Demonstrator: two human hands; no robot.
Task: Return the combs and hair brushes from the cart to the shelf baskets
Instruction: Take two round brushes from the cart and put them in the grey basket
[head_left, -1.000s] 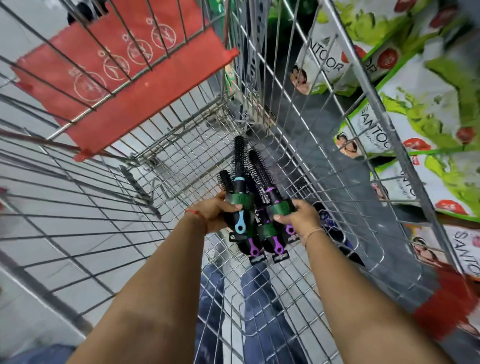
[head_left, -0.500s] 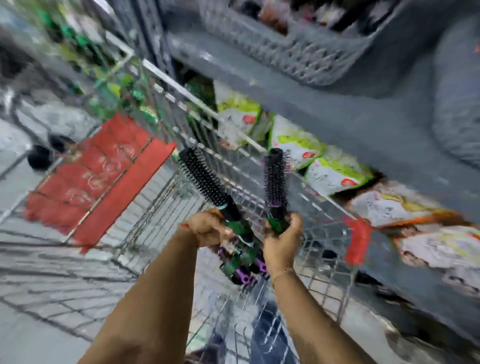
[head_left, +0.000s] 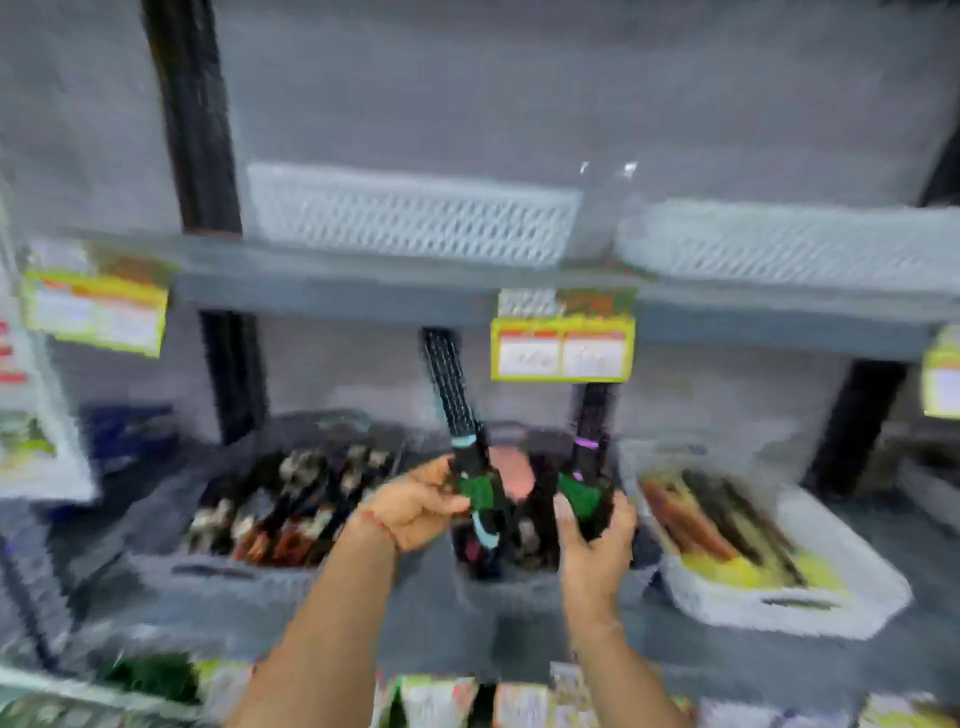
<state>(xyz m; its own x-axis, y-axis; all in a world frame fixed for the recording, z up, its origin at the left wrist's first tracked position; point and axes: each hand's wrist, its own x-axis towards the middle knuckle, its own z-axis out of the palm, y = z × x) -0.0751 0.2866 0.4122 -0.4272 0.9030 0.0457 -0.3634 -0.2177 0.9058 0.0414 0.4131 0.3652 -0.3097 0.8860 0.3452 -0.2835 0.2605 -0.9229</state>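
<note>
The view is motion-blurred. My left hand (head_left: 415, 506) grips a black round hair brush with a light-blue ring (head_left: 452, 395), held upright. My right hand (head_left: 592, 540) grips a second black round hair brush with a purple ring (head_left: 592, 410), also upright. Both brushes carry green labels on their handles, and more handles may hang below my left hand. Both hands hover in front of the middle shelf, over a small dark basket (head_left: 511, 571) holding dark items. The cart is out of view.
A grey basket (head_left: 218, 564) of packaged combs sits to the left. A white basket (head_left: 789, 603) with yellow-backed packs sits to the right. Two pale lattice baskets (head_left: 410, 218) stand on the upper shelf. Yellow price tags (head_left: 563, 353) hang from the shelf edge.
I lifted the brushes out of the cart and swung up to face the shelf. Both hands now hold them in front of the middle-shelf baskets.
</note>
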